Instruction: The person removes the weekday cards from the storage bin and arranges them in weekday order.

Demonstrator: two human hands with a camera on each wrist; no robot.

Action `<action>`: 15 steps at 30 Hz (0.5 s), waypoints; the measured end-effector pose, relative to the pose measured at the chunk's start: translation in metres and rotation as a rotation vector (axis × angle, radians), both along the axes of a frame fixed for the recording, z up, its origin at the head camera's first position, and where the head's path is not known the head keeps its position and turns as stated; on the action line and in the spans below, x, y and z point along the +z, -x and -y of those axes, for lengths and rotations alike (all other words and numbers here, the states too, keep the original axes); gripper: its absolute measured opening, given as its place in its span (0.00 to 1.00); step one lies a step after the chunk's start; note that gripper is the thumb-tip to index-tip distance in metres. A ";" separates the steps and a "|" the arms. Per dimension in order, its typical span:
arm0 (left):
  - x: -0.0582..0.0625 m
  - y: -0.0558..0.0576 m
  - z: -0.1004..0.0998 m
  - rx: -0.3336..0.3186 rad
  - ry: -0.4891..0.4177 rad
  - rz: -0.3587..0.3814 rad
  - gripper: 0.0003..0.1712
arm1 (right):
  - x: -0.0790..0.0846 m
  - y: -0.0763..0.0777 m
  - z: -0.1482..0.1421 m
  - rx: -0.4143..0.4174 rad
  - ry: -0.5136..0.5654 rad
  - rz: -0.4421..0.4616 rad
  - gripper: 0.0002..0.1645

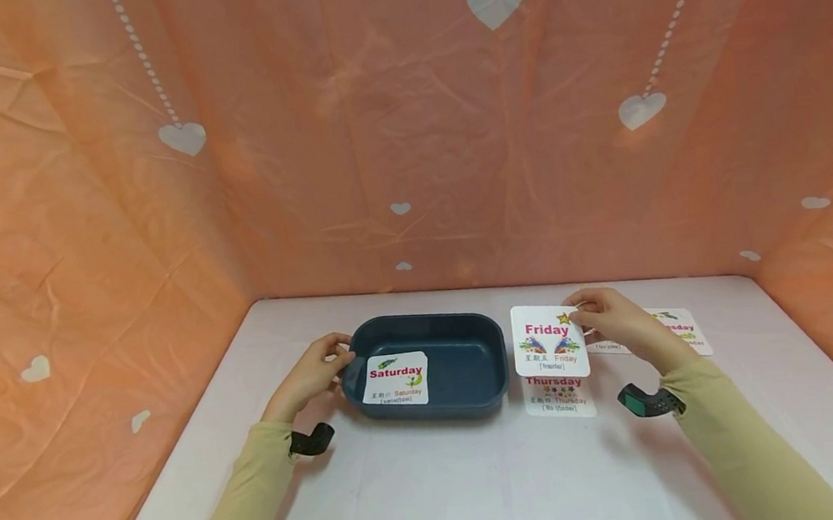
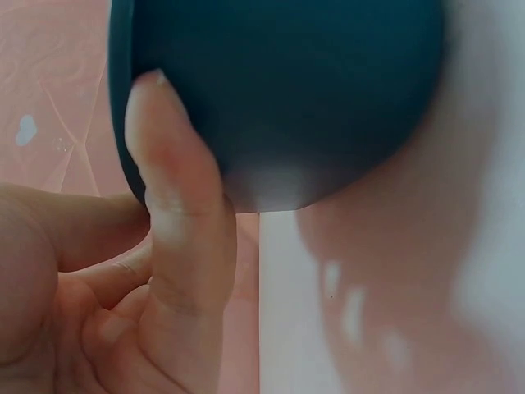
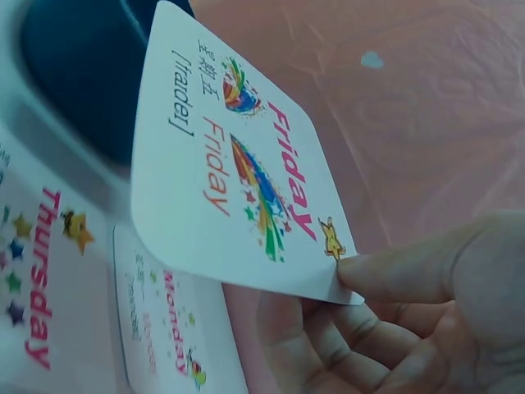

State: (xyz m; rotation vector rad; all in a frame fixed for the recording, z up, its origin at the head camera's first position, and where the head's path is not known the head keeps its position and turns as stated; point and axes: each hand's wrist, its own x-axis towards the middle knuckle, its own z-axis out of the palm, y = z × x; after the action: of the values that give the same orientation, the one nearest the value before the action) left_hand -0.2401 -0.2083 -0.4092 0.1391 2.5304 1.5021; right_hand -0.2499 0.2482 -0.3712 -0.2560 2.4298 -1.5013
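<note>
My left hand point(image 1: 316, 372) pinches the left rim of a dark blue rectangular tub point(image 1: 466, 368); the left wrist view has one finger along the outer wall point(image 2: 295, 90). Inside the tub, at its left end, lies a Saturday card point(image 1: 396, 381). Between thumb and fingers, my right hand point(image 1: 616, 320) holds a white Friday card point(image 1: 549, 343) by its upper right corner, raised and tilted right of the tub. Beneath it a Thursday card point(image 1: 560, 401) lies on the table, its top partly covered. The right wrist view also shows a Monday card point(image 3: 168, 320).
Right of the right hand, a card ending in "esday" point(image 1: 687, 330) lies on the table, partly hidden by the hand and wrist. The white table point(image 1: 438, 484) meets an orange cloth backdrop point(image 1: 347, 166) with pale hearts. Black bands point(image 1: 312, 441) sit on both wrists.
</note>
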 end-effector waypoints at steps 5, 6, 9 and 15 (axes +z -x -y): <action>0.000 -0.001 0.000 -0.009 0.001 -0.006 0.19 | -0.004 -0.005 -0.012 -0.023 -0.031 0.009 0.20; 0.000 -0.001 0.000 -0.011 0.000 -0.009 0.19 | -0.006 -0.006 -0.014 -0.028 -0.037 0.010 0.20; 0.001 -0.002 0.000 -0.020 -0.002 -0.017 0.20 | -0.009 -0.009 -0.022 -0.046 -0.053 0.019 0.20; 0.002 -0.002 0.000 -0.023 0.005 -0.013 0.20 | -0.018 -0.017 -0.039 -0.078 -0.093 0.041 0.21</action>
State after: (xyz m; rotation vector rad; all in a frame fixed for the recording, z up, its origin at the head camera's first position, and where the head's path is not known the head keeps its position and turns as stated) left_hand -0.2377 -0.2083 -0.4072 0.1769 2.5341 1.4914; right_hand -0.2326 0.2869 -0.3895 -0.1117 2.4948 -1.4057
